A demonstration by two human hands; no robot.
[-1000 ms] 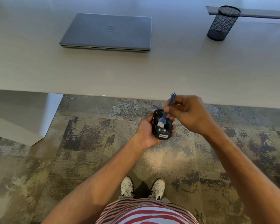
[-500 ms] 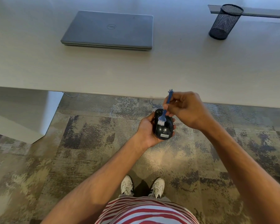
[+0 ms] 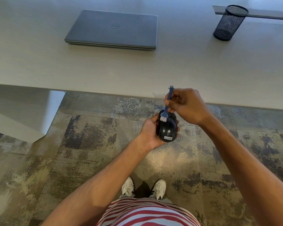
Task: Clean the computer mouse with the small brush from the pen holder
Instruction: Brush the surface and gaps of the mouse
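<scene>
Below the worktop point(image 3: 137, 74) edge, over carpet:
mouse point(image 3: 167, 128): glossy black, white label, cupped in left hand point(image 3: 149, 132)
brush point(image 3: 166, 110): blue, white bristles on mouse, pinched by right hand point(image 3: 188, 106)

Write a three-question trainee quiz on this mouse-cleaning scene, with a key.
1. True or false: the laptop on the desk is open.
2. Which hand pinches the brush? A) left hand B) right hand
3. Fill in: the bristles touch the ___ end of the mouse, away from its label.

Key: 1 false; 2 B; 3 far.
</scene>
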